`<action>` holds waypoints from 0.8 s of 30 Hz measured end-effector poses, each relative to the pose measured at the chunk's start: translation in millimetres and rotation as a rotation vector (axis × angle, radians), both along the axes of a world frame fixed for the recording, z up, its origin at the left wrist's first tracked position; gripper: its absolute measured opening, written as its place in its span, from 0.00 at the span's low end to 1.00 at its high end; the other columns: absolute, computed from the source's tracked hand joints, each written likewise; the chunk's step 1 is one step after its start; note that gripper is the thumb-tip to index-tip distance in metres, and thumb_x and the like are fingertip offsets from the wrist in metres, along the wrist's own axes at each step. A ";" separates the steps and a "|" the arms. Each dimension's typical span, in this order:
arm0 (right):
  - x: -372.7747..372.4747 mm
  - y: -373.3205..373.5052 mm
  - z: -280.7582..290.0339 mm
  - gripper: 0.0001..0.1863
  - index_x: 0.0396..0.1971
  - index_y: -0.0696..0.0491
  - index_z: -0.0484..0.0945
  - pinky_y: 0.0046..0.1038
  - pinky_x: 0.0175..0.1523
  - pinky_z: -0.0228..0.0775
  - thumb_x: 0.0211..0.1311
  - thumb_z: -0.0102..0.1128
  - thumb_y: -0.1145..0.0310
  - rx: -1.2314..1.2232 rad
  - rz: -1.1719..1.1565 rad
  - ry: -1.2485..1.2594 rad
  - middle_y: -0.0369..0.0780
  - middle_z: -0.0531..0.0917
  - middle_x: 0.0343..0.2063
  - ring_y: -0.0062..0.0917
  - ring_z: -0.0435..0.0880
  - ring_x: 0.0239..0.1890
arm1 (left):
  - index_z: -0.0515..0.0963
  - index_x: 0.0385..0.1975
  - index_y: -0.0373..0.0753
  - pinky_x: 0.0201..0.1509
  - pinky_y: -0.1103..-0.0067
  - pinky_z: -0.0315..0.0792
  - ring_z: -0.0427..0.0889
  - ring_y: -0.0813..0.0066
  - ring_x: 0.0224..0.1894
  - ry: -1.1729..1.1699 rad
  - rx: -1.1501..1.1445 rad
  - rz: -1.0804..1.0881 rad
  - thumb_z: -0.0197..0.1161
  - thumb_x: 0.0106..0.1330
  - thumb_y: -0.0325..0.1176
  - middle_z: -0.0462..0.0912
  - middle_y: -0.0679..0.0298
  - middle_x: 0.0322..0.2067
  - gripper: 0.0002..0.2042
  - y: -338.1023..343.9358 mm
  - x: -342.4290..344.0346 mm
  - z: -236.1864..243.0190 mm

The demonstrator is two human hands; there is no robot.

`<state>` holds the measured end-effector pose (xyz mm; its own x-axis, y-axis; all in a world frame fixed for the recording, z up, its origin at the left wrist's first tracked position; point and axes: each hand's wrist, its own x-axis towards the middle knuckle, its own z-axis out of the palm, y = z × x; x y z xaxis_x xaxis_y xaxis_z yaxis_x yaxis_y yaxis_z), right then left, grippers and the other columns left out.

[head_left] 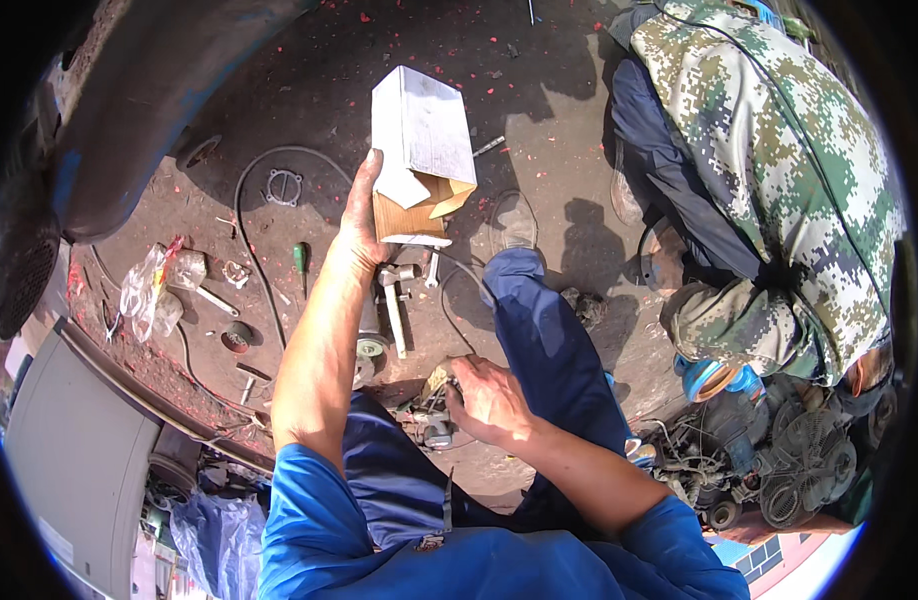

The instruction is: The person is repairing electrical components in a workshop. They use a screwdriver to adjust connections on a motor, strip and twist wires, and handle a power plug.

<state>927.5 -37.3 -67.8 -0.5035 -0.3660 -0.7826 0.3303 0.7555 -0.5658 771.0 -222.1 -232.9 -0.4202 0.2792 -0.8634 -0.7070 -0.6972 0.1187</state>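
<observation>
A white cardboard box [434, 120] with brown insides is held up in front of me by my left hand [362, 205]. The hand is closed on its left side, thumb along the wall; the box's near end is open with loose flaps, and its contents cannot be seen. Low between my knees, my right hand [487, 400] has its fingers curled over a small metal part [437, 434] and a yellowish piece [437, 380]. What those fingers grip is hidden. Just beyond lie a hammer [394, 310] and a wrench [433, 268] on the ground.
A person in a camouflage jacket [769, 150] bends down at the right, beside piled machine parts [809, 450]. Leftward lie a green-handled screwdriver [300, 258], a round gasket [282, 187], a black cable [241, 200] and a plastic bag [149, 290]. A grey cabinet [74, 440] stands lower left.
</observation>
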 end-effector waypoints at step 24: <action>418.6 -596.7 336.1 0.37 0.61 0.65 0.68 0.31 0.59 0.75 0.57 0.75 0.65 -0.418 -0.022 -0.245 0.48 0.82 0.51 0.31 0.83 0.52 | 0.68 0.61 0.20 0.57 0.72 0.79 0.85 0.62 0.51 0.185 -0.422 0.596 0.73 0.61 0.34 0.82 0.45 0.51 0.33 -533.8 756.9 510.6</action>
<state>1346.1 -634.0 268.3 -0.3334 -0.6657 -0.6677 0.5050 0.4719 -0.7227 1527.9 -755.9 277.7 -0.5455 -0.3793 -0.7474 -0.1671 -0.8246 0.5405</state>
